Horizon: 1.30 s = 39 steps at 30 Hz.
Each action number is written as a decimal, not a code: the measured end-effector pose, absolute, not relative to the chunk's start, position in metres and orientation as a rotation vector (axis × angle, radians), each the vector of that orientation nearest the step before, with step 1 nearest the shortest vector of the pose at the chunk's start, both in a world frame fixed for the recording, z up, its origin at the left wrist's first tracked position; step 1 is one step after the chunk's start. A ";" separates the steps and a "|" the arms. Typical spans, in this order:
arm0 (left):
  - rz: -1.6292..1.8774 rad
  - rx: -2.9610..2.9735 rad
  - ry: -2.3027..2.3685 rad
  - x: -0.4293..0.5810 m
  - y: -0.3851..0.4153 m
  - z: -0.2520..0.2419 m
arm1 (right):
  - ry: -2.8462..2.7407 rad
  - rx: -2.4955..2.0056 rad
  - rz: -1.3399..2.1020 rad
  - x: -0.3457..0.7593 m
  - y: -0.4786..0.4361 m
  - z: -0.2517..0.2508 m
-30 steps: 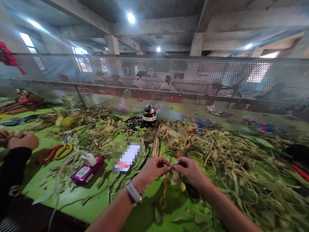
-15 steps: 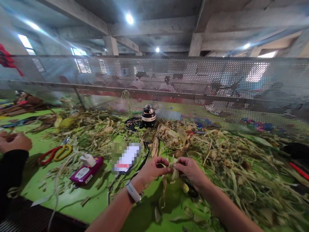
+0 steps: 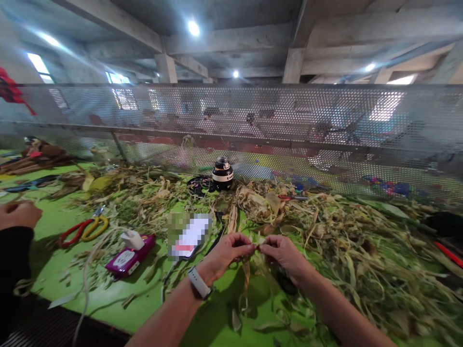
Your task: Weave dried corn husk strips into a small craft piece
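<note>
Both hands meet low in the middle of the head view, fingertips nearly touching. My left hand (image 3: 227, 254), with a white watch band (image 3: 198, 283) at its wrist, is closed in a pinch on a dry corn husk strip (image 3: 246, 279), which hangs down below the fingers. Opposite it, my right hand (image 3: 287, 258) pinches pale husk too; the exact grip is partly hidden by the fingers. Under the right hand lies a dark round object (image 3: 287, 284) that I cannot make out. Loose dry husks (image 3: 365, 270) heap up to the right.
A phone (image 3: 191, 236), a purple power strip (image 3: 130, 255) with a white plug, and red-and-yellow scissors (image 3: 85, 231) lie left on the green table (image 3: 104, 303). A black bottle (image 3: 222, 174) stands before the perforated metal screen (image 3: 253, 111). Another person's hand (image 3: 20, 214) is far left.
The pale husk between my fingertips has shifted and looks blurred; my hands have stayed almost in place. The other person's hand at the far left has moved slightly left.
</note>
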<state>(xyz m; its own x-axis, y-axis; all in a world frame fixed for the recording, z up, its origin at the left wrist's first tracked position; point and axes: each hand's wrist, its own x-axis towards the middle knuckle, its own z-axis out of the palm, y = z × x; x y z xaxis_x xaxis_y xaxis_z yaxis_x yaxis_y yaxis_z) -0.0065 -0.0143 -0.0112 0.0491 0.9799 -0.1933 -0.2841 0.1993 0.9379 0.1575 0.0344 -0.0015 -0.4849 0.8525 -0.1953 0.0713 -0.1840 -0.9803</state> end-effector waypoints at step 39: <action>1.294 0.696 1.062 -0.002 -0.012 -0.015 | -1.800 -1.073 1.462 0.158 0.035 -0.005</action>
<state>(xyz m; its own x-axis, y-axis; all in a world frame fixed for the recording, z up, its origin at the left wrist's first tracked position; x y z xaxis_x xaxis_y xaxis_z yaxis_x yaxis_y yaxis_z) -0.0022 -0.0123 -0.0150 -0.0571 0.9717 -0.2291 -0.4143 0.1857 0.8910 0.1583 0.0353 -0.0050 -0.5095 0.8590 -0.0510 0.2258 0.0763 -0.9712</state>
